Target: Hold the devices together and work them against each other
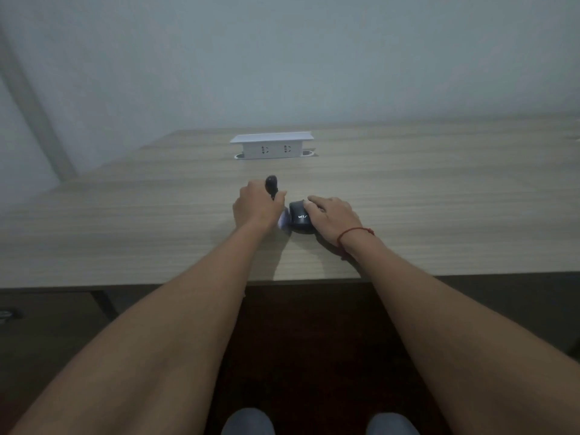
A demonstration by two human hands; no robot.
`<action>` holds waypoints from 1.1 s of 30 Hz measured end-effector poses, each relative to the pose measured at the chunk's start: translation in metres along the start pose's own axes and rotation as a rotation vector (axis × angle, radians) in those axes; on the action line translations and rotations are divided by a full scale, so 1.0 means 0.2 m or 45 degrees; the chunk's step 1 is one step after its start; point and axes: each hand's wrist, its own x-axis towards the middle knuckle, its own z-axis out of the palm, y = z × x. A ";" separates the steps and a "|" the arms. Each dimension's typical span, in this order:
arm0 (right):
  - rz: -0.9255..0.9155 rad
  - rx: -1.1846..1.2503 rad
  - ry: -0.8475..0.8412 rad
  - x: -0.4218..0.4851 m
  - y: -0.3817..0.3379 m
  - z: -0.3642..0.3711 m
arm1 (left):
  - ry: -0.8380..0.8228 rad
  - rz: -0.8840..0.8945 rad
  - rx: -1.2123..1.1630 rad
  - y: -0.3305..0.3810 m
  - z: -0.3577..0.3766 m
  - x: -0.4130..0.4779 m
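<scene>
On the wooden desk [408, 189] before a pale wall [282, 58], a socket box [271, 146] stands behind the hands. The left hand [255, 207] grips a dark tool [271, 184]; the right hand [334, 218] holds the mouse [299, 218] mid-desk, just beside.

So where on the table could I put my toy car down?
The wood-grain table is bare right of the right hand, and left of the left hand. It's crowded between the hands, by the black computer mouse. The white pop-up socket box stands behind.
</scene>
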 end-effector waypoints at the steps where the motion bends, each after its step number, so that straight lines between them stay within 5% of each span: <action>1: 0.004 -0.030 -0.014 0.00 0.00 0.00 | 0.041 0.022 -0.052 0.01 0.00 0.00; 12: 0.018 0.042 0.037 -0.04 -0.02 -0.02 | -0.001 0.158 -0.263 0.06 -0.02 0.01; 17: 0.023 0.212 0.026 -0.07 -0.02 -0.05 | -0.124 0.194 0.155 -0.01 -0.02 0.03; 22: 0.031 0.104 -0.045 -0.06 -0.03 -0.03 | -0.050 0.158 -0.400 0.08 -0.04 0.05; 25: 0.016 0.150 -0.031 -0.05 -0.02 -0.04 | -0.310 0.306 -0.088 0.09 -0.03 0.05; 28: 0.019 0.209 -0.033 -0.06 -0.01 -0.04 | -0.331 0.355 0.235 0.10 -0.05 0.09; 33: 0.106 0.378 -0.023 -0.07 -0.01 -0.06 | -0.326 0.289 -0.211 0.19 -0.05 0.07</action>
